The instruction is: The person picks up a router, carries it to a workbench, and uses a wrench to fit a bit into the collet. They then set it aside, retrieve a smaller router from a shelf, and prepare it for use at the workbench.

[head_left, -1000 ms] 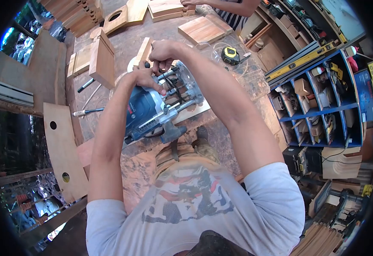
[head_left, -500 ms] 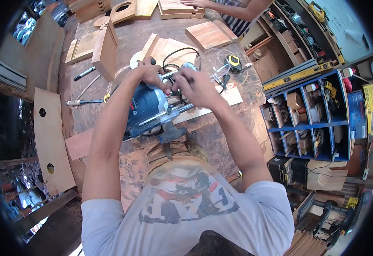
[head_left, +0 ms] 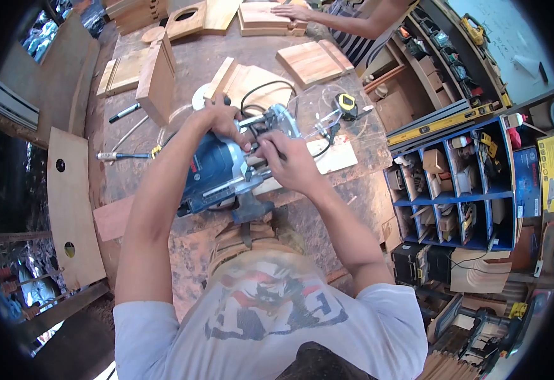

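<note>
A blue plunge router [head_left: 212, 163] lies on its side at the near edge of the workbench, its base plate [head_left: 283, 120] facing right. My left hand [head_left: 225, 122] is wrapped over the router's upper side, thumb near the collet area. My right hand [head_left: 284, 155] is closed, its fingers pinched together between the router body and base plate. Whatever is in those fingers is too small and hidden to make out. A black cable [head_left: 258, 88] loops behind the router. Beyond the base plate lies a yellow and black tape measure [head_left: 346, 106].
Grooved wooden boards [head_left: 315, 62] and an upright wooden piece [head_left: 156, 82] stand around the bench [head_left: 213, 44]. At left are a marker [head_left: 125, 111] and a chisel-like tool [head_left: 125, 155]. Another person's hand [head_left: 292, 11] rests on stacked boards. A blue cubby shelf [head_left: 457, 190] stands right.
My right hand has shifted slightly down and left, uncovering more of the base plate. The left hand stays on the router. The view has tilted slightly.
</note>
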Available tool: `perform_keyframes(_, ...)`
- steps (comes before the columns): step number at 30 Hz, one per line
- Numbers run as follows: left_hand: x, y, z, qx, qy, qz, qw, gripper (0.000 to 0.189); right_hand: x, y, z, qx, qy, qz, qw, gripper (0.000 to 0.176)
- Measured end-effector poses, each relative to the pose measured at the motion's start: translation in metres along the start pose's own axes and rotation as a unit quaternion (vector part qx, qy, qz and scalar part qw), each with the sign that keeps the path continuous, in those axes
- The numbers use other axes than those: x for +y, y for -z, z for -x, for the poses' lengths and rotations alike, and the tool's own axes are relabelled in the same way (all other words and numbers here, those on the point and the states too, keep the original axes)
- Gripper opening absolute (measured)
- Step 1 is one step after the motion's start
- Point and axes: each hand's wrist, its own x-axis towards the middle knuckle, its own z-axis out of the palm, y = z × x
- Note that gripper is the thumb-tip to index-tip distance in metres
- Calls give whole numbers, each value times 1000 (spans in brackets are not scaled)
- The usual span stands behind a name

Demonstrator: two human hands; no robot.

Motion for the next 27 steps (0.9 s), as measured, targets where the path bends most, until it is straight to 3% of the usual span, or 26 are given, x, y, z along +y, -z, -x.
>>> perform_keyframes(5, -2, 0, 2, 8, -9, 9, 1000, 120, 17, -8, -95, -78, -109, 93, 987, 27)
perform_keyframes(9, -1, -1, 5, 2, 6, 37, 999, 118, 13, -13, -149, -179, -259, 69, 947, 21)
perform_keyframes(12, 1, 2, 11, 0, 12, 45, 999, 116, 30, -28, -171, -216, -231, 151, 937, 34)
perform_keyframes(16, -2, -1, 7, -1, 7, 46, 999, 111, 46, -42, -168, -189, -233, 155, 941, 34)
perform_keyframes(20, 0, 1, 12, 12, 10, 54, 998, 111, 33, -36, -122, -31, -87, 158, 983, 36)
perform_keyframes(27, 1, 3, 13, 8, 18, 37, 999, 111, -1, -15, -31, 37, -44, 44, 997, 17)
